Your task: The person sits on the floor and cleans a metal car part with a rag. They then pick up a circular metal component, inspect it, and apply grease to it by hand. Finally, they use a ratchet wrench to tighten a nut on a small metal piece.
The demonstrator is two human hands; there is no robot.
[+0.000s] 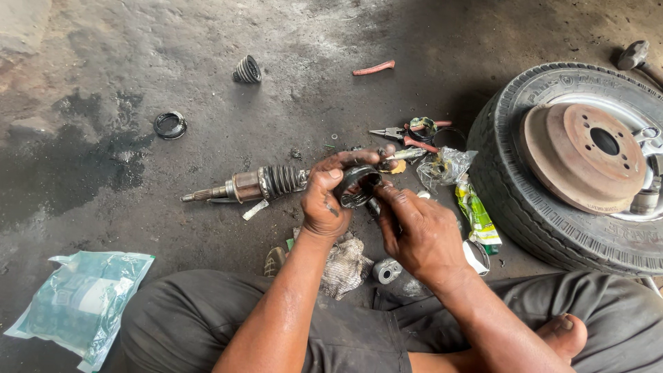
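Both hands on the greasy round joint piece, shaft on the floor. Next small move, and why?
Probably keep the left hand steady as the clamp and let the right hand work its fingers further into the dark round joint piece. Both hands already grip it above the floor, its open face is tilted toward the right hand, and the booted axle shaft lies apart, untouched.

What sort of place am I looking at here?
Most likely a car repair workshop, with work done on the floor: an oil-stained concrete floor, a drive shaft with rubber boot, a tyre carrying a rusty brake drum, and pliers nearby.
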